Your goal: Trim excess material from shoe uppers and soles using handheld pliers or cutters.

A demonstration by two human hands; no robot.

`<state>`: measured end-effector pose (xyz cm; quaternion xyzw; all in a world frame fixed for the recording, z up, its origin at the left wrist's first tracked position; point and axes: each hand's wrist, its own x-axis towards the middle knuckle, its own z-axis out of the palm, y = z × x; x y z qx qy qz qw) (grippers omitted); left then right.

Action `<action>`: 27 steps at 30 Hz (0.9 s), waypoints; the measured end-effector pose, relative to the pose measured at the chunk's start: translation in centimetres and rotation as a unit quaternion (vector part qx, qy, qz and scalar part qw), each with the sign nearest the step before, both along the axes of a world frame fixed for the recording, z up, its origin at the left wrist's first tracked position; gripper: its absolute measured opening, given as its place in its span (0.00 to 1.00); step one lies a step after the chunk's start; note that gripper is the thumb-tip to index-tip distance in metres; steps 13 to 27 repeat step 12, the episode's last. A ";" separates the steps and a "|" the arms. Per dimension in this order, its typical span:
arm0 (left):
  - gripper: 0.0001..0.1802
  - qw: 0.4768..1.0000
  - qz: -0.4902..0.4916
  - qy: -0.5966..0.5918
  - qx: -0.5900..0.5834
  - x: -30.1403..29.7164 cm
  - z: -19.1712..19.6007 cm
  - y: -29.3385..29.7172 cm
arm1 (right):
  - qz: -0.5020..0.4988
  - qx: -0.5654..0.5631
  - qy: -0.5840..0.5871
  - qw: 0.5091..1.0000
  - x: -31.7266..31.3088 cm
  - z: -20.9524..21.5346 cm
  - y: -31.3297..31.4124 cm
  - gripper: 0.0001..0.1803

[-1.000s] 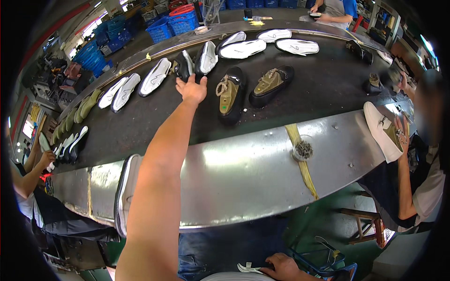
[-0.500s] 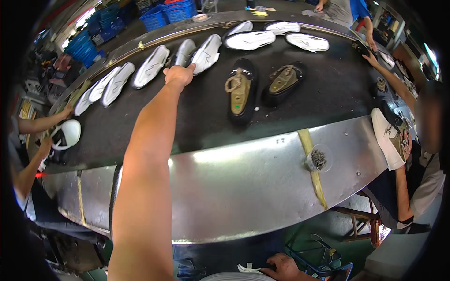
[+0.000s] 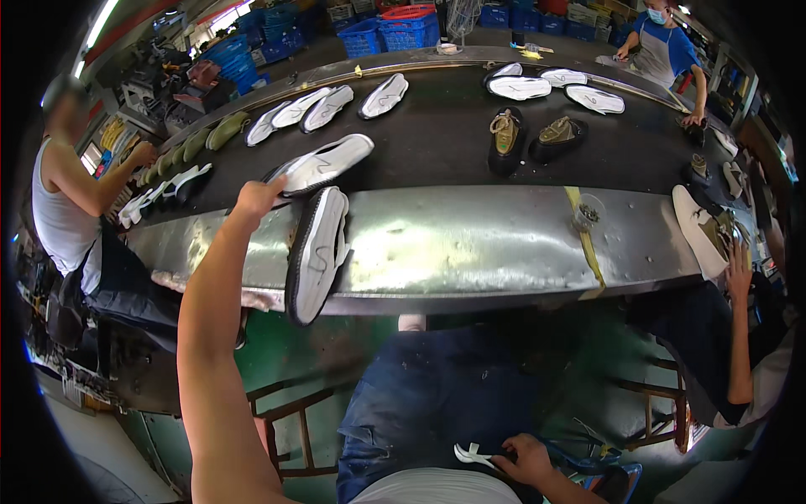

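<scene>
My left hand (image 3: 260, 200) is closed on the heel end of a white shoe (image 3: 332, 164) with a dark sole edge, held at the near side of the black belt. A dark shape shows under that shoe, mostly hidden. Just below it, another white shoe (image 3: 317, 256) with a black sole edge leans upright across the metal ledge, its lower end past the edge. Low in my lap, my right hand (image 3: 527, 460) is closed on a small curved white piece (image 3: 472, 456) with a tab; its exact kind is unclear.
More white shoes (image 3: 384, 97) line the belt's far side. Two dark shoes with tan insides (image 3: 505, 139) sit right of centre. On the metal ledge (image 3: 470, 244) stands a clear cup of small metal bits (image 3: 588, 214). Co-workers (image 3: 67, 193) are on the left, right and far right.
My left hand has drawn back toward me from the far row, bringing the white shoe with it. The view has shifted. My right hand stays in my lap with the white piece.
</scene>
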<state>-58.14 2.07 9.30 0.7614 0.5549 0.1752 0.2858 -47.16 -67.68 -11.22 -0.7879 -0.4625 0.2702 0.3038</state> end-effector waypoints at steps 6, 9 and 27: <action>0.31 0.986 0.077 -0.121 0.088 -10.0 -2.6 -0.8 | -0.008 -0.001 -0.019 1.000 -1.7 1.1 -2.1 0.21; 0.28 0.989 0.060 -0.071 0.112 -11.0 -2.0 -3.7 | -0.036 0.005 -0.033 0.999 -1.8 1.4 -3.9 0.23; 0.26 0.986 0.046 -0.085 0.135 -15.7 -2.8 -3.3 | -0.032 -0.014 -0.056 0.998 -2.7 0.6 -5.7 0.26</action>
